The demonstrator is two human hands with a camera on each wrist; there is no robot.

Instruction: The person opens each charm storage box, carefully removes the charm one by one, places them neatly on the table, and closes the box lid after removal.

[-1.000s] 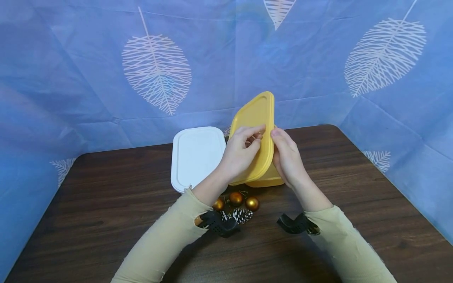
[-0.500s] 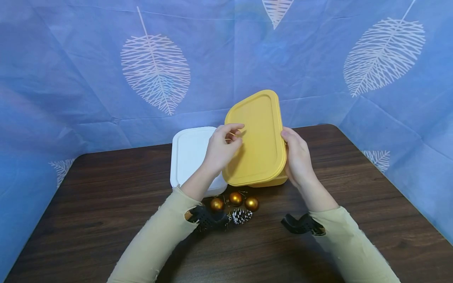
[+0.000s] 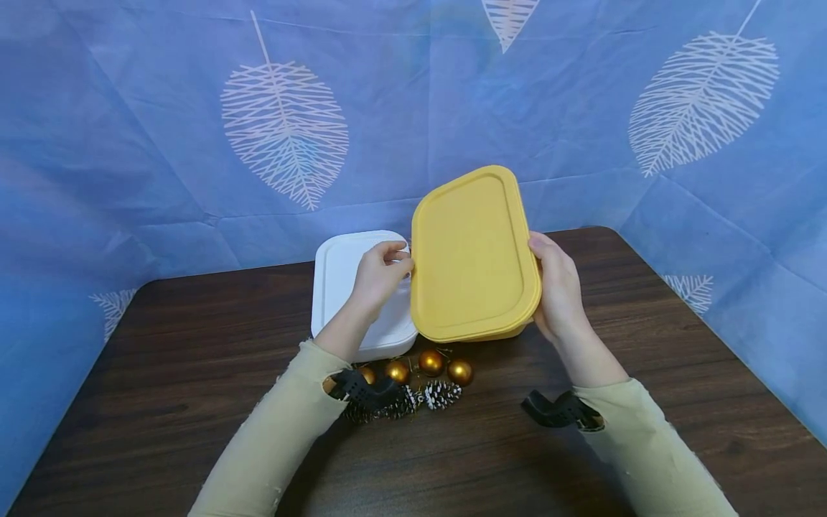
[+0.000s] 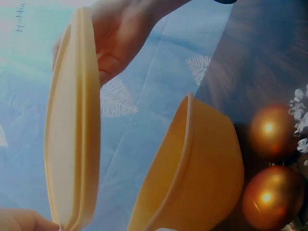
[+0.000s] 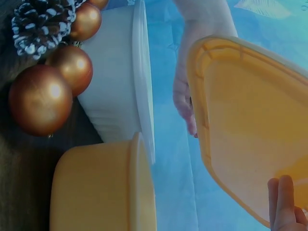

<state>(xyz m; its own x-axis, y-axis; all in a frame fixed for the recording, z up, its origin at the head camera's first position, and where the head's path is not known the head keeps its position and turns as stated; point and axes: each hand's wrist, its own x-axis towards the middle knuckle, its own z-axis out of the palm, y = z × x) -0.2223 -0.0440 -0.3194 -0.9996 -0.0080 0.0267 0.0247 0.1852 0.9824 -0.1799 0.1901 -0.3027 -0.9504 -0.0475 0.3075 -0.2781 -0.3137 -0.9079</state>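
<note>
My right hand (image 3: 558, 291) grips the right edge of a yellow lid (image 3: 474, 251), which is raised and tilted with its top face towards me. My left hand (image 3: 377, 276) is at the lid's left edge, its fingers loosely bent, with fingertips right at the rim and no lid visible between them. Under the lid stands a yellow plastic container (image 4: 211, 163), mostly hidden in the head view; the left wrist view shows its uncovered opening. The right wrist view shows the lid's ridged underside, with my right fingertips (image 5: 284, 202) against it.
A white container (image 3: 336, 287) with its lid on stands left of the yellow one, partly behind my left hand. In front lie several gold ball ornaments (image 3: 460, 372) and snow-tipped pine cones (image 3: 442, 395). The dark wooden table (image 3: 646, 345) backs onto a blue leaf-patterned cloth (image 3: 413, 108).
My left hand has moved left across the lid's face to its left edge. The lid has turned to face me more squarely, and my right hand has shifted right with it.
</note>
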